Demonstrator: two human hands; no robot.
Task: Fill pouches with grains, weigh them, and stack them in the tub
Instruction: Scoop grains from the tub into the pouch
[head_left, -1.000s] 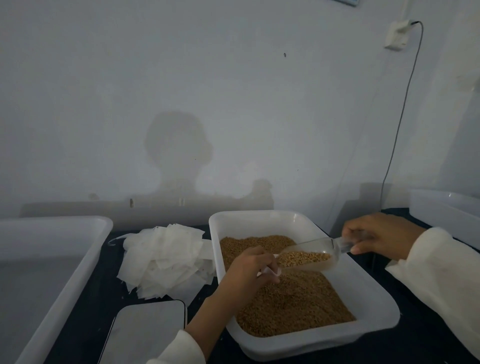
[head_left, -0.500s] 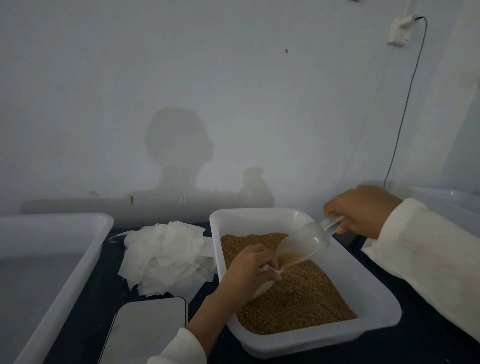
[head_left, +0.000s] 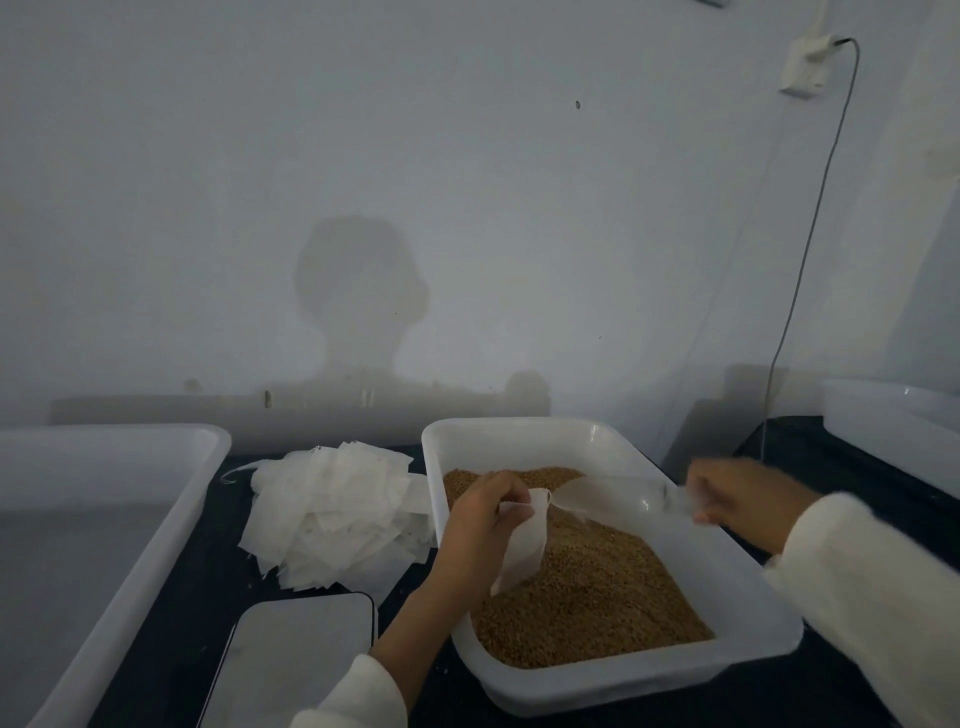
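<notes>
1. Pouch: white, thin, held upright over the grain tray, its mouth up and just under the lip of the scoop. How full it is cannot be told.
2. Left hand: fingers curled round the pouch's upper edge, pinching the mouth open.
3. Right hand: blurred; fingers clenched on the scoop's handle, the clear bowl tilted toward the pouch and looking nearly emptied.
4. Grains: brown, heaped in the white tray, sloping down to its near edge.
5. Spare pouches: loose white pile on the dark table, just left of the tray.
6. Flat glossy slab, near edge of the table: probably the scale, though no display shows.
7. Large white tub, far left; another white bin at far right.
8. Step in hand, as judged: pouring into the pouch. To do it well, keep the mouth wide and directly beneath the scoop's lip, hold the work over the tray so spillage falls back in, and tip slowly, since thin material may fold shut or sag under the load.
</notes>
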